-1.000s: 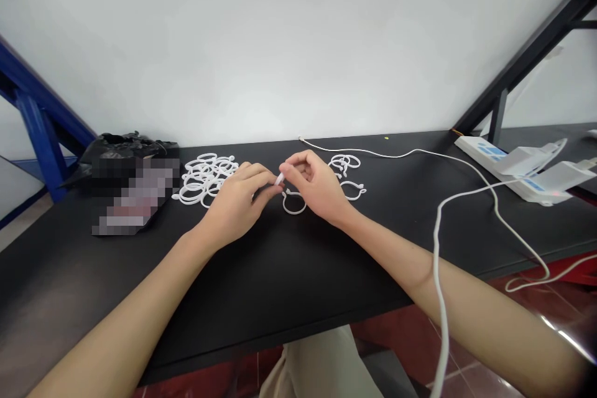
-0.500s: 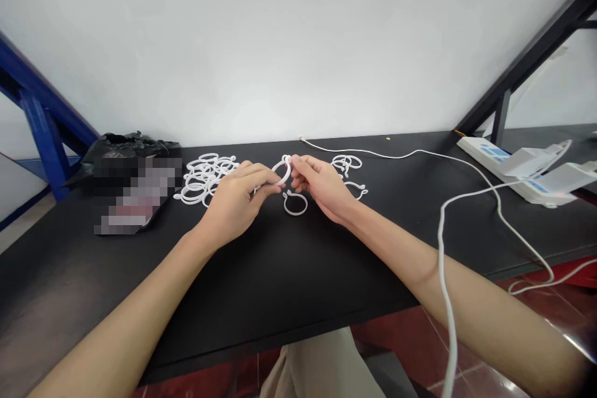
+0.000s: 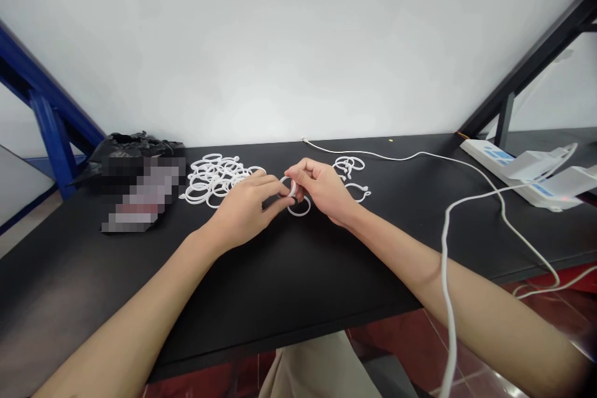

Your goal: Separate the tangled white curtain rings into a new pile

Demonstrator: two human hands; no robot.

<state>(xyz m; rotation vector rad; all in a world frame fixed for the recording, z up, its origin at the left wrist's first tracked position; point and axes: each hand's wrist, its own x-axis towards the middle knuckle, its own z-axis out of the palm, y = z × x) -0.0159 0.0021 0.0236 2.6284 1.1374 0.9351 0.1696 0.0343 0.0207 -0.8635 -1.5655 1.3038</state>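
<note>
Between my two hands is a white plastic ring (image 3: 293, 188), a curtain ring by its look, held above the black table. My left hand (image 3: 249, 202) pinches its near left side with thumb and fingers. On the other side my right hand (image 3: 321, 189) grips the ring's upper right with thumb and forefinger, hiding its small eyelet end. Just below the hands another white ring (image 3: 299, 214) lies on the table, partly covered by my fingers. A pile of similar white rings (image 3: 205, 183) spreads left of my left hand. A few more rings (image 3: 349, 164) lie beyond my right hand.
At the left are a black plastic bag (image 3: 140, 142) and a blurred-out package (image 3: 144, 196). White devices on a board (image 3: 517, 174) stand at the right. A white cable (image 3: 445, 261) loops across the right side, over my right forearm. A wall (image 3: 298, 43) backs the table (image 3: 280, 286).
The held ring has tilted and dropped slightly, and my fingers have closed in around it. More of the left pile shows. The view has shifted a little.
</note>
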